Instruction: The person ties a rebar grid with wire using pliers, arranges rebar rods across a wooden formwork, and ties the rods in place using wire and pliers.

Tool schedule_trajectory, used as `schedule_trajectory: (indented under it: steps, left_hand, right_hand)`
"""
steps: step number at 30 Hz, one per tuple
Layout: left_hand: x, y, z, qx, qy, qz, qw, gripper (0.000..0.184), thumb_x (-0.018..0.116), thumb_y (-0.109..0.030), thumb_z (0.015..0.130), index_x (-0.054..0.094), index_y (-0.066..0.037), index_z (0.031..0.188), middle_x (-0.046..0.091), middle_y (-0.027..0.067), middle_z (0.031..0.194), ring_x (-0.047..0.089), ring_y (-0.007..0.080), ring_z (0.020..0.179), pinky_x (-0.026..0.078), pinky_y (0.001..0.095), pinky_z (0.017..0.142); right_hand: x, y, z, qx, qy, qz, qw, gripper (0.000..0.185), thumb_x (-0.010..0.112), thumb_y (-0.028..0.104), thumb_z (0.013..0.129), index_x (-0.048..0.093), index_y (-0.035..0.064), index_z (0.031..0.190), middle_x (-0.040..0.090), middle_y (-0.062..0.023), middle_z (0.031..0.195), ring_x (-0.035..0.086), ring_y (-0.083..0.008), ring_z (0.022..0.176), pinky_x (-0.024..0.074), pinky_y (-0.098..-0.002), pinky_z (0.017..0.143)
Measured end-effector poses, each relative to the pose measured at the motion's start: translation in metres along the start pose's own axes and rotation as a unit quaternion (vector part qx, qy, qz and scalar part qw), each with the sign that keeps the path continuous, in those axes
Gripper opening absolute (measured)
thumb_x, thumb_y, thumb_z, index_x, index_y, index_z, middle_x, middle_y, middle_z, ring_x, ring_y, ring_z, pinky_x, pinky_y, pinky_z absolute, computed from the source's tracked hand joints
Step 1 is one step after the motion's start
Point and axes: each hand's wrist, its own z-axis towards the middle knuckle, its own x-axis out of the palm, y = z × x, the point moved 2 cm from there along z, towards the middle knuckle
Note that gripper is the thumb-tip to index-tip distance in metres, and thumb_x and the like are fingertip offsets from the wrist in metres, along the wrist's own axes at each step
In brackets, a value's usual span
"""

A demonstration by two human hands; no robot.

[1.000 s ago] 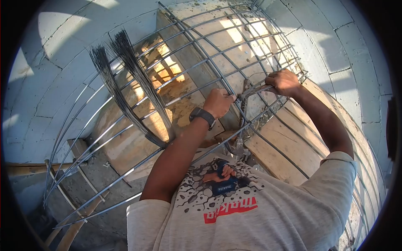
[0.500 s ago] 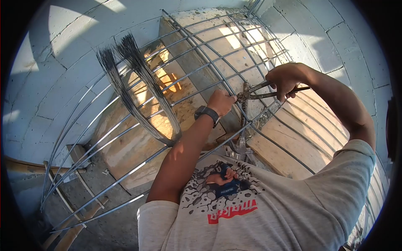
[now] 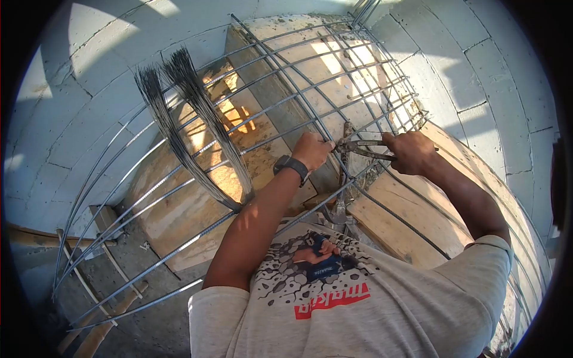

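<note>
My left hand (image 3: 313,151), with a dark watch on the wrist, is closed at a rebar crossing; what its fingertips pinch is too small to name. My right hand (image 3: 410,153) is wrapped round the handles of metal pincers (image 3: 365,149). The jaws of the pincers meet the rebar grid (image 3: 307,91) just right of my left fingertips. A bent bundle of thin dark tie wire (image 3: 194,149) hangs over the bars to the left of my left forearm.
Wooden boards (image 3: 412,209) lie under the bars at the right. Pale block walls (image 3: 95,89) surround the work. Long bar ends stick out at the lower left, above wooden strips (image 3: 107,322). A lit opening shows beneath the grid.
The right hand first swung up with the pincer handles spread, then came down and closed them closer together. The left hand stays at the same crossing.
</note>
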Motion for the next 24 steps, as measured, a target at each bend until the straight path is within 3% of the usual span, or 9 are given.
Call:
schedule_trajectory:
  steps: [4,8,10,14,15,18,19,22,24]
  left_hand:
    - [0.0,0.002,-0.006,-0.016,-0.003,0.01,1.0,0.04,0.073,-0.031,0.094,0.068,0.005,0.077,0.063,0.0097,0.062,0.06,0.0174,0.053,0.047,0.0361,0.054]
    - [-0.001,-0.002,-0.005,-0.004,0.009,0.007,1.0,0.04,0.073,-0.031,0.094,0.067,0.005,0.077,0.063,0.0097,0.062,0.059,0.0172,0.053,0.046,0.0364,0.053]
    - [0.0,-0.003,-0.006,-0.01,0.017,-0.005,1.0,0.04,0.073,-0.031,0.094,0.067,0.005,0.077,0.062,0.0095,0.062,0.059,0.0171,0.054,0.046,0.0363,0.053]
    - [-0.004,-0.008,-0.008,-0.015,0.013,0.011,1.0,0.041,0.073,-0.032,0.094,0.069,0.007,0.081,0.062,0.0091,0.064,0.059,0.0165,0.055,0.046,0.0355,0.052]
    - [-0.003,-0.011,-0.01,-0.028,0.018,-0.005,0.999,0.041,0.073,-0.032,0.094,0.069,0.007,0.082,0.062,0.0093,0.064,0.059,0.0165,0.055,0.046,0.0354,0.052]
    - [-0.005,-0.015,-0.011,-0.047,0.027,-0.028,0.998,0.041,0.072,-0.034,0.094,0.071,0.007,0.086,0.063,0.0099,0.064,0.059,0.0168,0.055,0.045,0.0352,0.053]
    - [-0.005,-0.014,-0.008,-0.04,0.026,-0.021,0.999,0.042,0.072,-0.034,0.094,0.071,0.007,0.087,0.064,0.0102,0.065,0.059,0.0169,0.055,0.045,0.0353,0.053]
    - [-0.005,-0.016,-0.014,-0.045,0.03,0.006,0.999,0.042,0.072,-0.035,0.093,0.071,0.006,0.086,0.065,0.0103,0.065,0.059,0.0173,0.054,0.045,0.036,0.053]
    - [-0.008,-0.018,-0.012,-0.038,0.025,0.024,0.999,0.042,0.072,-0.035,0.093,0.071,0.006,0.084,0.064,0.0098,0.064,0.058,0.0172,0.053,0.045,0.0363,0.053]
  right_hand:
    - [0.0,-0.004,-0.007,-0.06,-0.088,-0.008,0.994,0.051,0.072,0.022,0.086,0.055,0.0137,0.133,0.066,-0.0121,0.116,0.073,-0.0334,0.095,0.0622,-0.0479,0.073]
    - [-0.01,-0.022,-0.019,-0.113,-0.326,-0.223,0.912,0.063,0.061,0.048,0.098,0.047,0.0145,0.15,0.059,-0.004,0.121,0.055,-0.0199,0.121,0.0483,-0.0403,0.104]
    - [-0.013,-0.023,-0.017,-0.132,-0.34,-0.257,0.895,0.073,0.053,0.058,0.097,0.045,0.0112,0.153,0.059,-0.0021,0.119,0.048,-0.019,0.124,0.0376,-0.0378,0.111]
    - [-0.035,-0.014,-0.013,-0.143,-0.251,-0.246,0.925,0.067,0.055,0.062,0.096,0.063,0.0054,0.131,0.065,-0.0073,0.108,0.06,-0.0242,0.11,0.0484,-0.0374,0.1]
    - [-0.034,-0.015,-0.007,-0.145,-0.27,-0.225,0.925,0.065,0.051,0.065,0.099,0.071,0.0038,0.109,0.07,-0.0117,0.097,0.068,-0.0261,0.096,0.0553,-0.0424,0.088]
    - [-0.074,0.007,-0.012,-0.003,0.057,-0.055,0.997,0.07,0.044,0.063,0.104,0.074,0.0019,0.09,0.072,-0.0137,0.085,0.072,-0.0258,0.087,0.0581,-0.0459,0.082]
    - [-0.075,0.006,-0.008,-0.028,0.062,-0.021,0.997,0.077,0.039,0.063,0.107,0.071,-0.0005,0.077,0.07,-0.0151,0.074,0.072,-0.0253,0.075,0.06,-0.0441,0.072]
    - [-0.068,-0.018,0.015,0.062,0.262,0.229,0.935,0.081,0.039,0.063,0.107,0.067,-0.006,0.074,0.067,-0.0159,0.07,0.068,-0.0246,0.06,0.0584,-0.0396,0.053]
    - [-0.06,-0.03,0.025,0.042,0.291,0.237,0.926,0.074,0.062,0.062,0.097,0.068,-0.0086,0.075,0.068,-0.0164,0.069,0.07,-0.0252,0.058,0.0586,-0.0405,0.05]
